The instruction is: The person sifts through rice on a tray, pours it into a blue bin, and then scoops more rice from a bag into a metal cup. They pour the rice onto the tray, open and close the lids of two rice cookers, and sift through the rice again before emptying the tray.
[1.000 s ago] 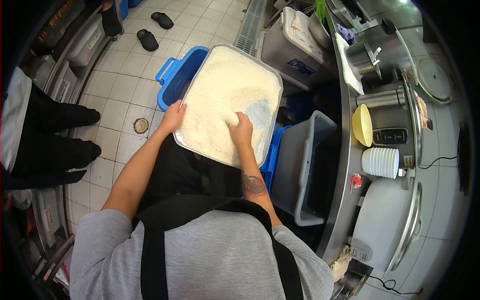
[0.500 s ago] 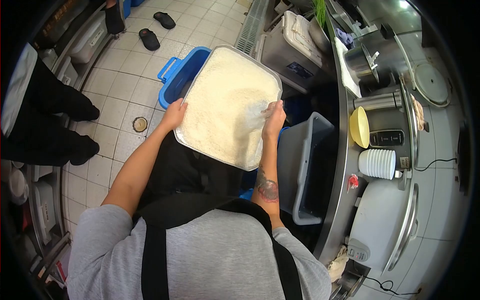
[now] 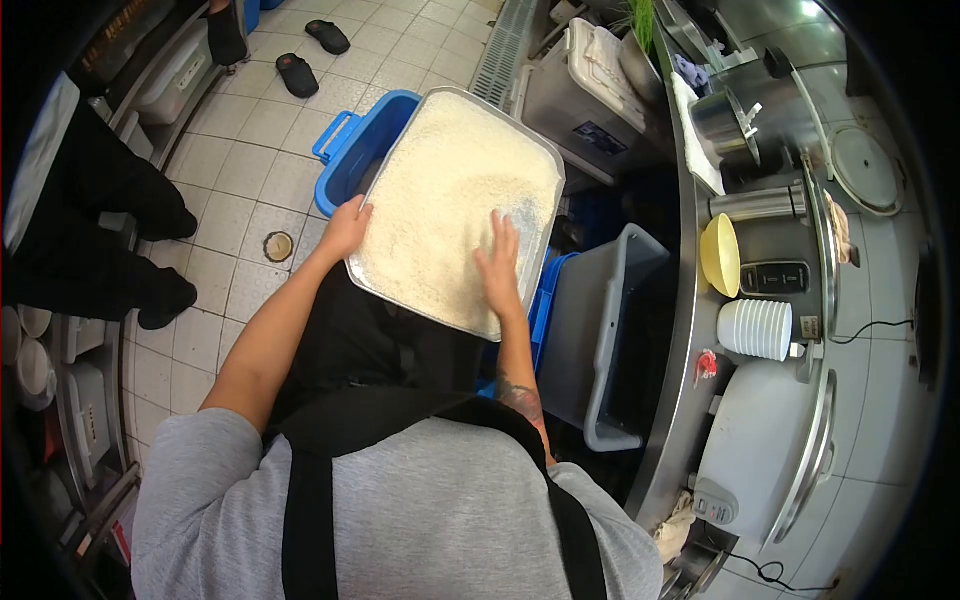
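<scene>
My left hand (image 3: 344, 230) grips the left edge of a metal tray (image 3: 557, 190), thumb over the rim. The tray is spread with pale cream crumbs (image 3: 445, 170) and rests over a blue bin (image 3: 348, 160), hiding most of it. Over the right part of the crumbs is my right hand (image 3: 500, 264), open, fingers apart, palm down. Just beyond its fingertips a patch of bare tray bottom shows through the thinned crumbs.
A grey bin (image 3: 600, 340) stands at my right, beside a steel counter (image 3: 655, 440) with a yellow bowl (image 3: 719, 255) and stacked white bowls (image 3: 755, 328). Another person's black-clad legs (image 3: 130, 210) are at left. Black shoes (image 3: 297, 76) lie on the tiled floor.
My right hand has moved left and toward me from the tray's right rim, its fingers now spread over the crumbs. Bare metal shows near that rim. My left hand keeps its grip.
</scene>
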Tool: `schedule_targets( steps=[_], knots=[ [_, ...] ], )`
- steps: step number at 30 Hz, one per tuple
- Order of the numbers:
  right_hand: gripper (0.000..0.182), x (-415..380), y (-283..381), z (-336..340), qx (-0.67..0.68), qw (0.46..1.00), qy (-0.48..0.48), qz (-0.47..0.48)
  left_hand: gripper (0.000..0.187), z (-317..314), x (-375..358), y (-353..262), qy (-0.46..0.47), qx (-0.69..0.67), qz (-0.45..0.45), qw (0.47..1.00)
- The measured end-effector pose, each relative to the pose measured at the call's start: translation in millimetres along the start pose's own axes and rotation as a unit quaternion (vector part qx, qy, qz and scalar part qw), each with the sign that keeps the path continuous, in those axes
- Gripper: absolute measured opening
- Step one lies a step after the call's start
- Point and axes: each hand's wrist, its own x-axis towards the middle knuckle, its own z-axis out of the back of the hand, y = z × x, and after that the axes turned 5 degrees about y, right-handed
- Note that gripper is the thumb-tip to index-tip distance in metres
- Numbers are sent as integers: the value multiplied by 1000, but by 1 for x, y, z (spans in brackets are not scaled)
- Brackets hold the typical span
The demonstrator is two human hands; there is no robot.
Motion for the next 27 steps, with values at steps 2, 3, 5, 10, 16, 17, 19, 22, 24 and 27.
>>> schedule_targets(
  steps=[2, 3, 5, 10, 16, 17, 19, 22, 24, 27],
  knots=[
    [80, -18, 20, -19, -128, 988, 59, -63, 29, 0, -1, -2, 1, -7, -5, 1000],
    [84, -23, 26, -27, -192, 973, 101, -83, 29, 1, -2, -4, 0, -7, -1, 1000],
    [82, -25, 27, -37, -210, 972, 76, -76, 28, 1, -2, -4, 2, -7, 3, 1000],
    [60, -6, -7, -39, -195, 979, -56, -16, 28, -1, 0, -1, 0, 13, 6, 1000],
    [48, 50, -62, -10, -165, 977, -135, -20, 30, 2, -2, -6, 9, -18, 10, 1000],
    [48, 56, -67, -4, -165, 977, -134, -18, 30, 0, -2, -4, 7, -19, 9, 1000],
    [37, 68, -67, 8, -127, 971, -159, -127, 33, -2, 0, -1, -18, 2, -1, 1000],
    [25, 83, -54, 28, 205, 929, -147, -271, 37, 1, 1, -1, 19, -1, 11, 1000],
    [25, 81, -25, 45, 247, 936, -132, -213, 37, 0, 1, 1, 12, 6, 17, 1000],
    [29, 81, -17, 59, 310, 933, -96, -157, 38, -3, 3, 6, 6, 14, 16, 1000]
  ],
)
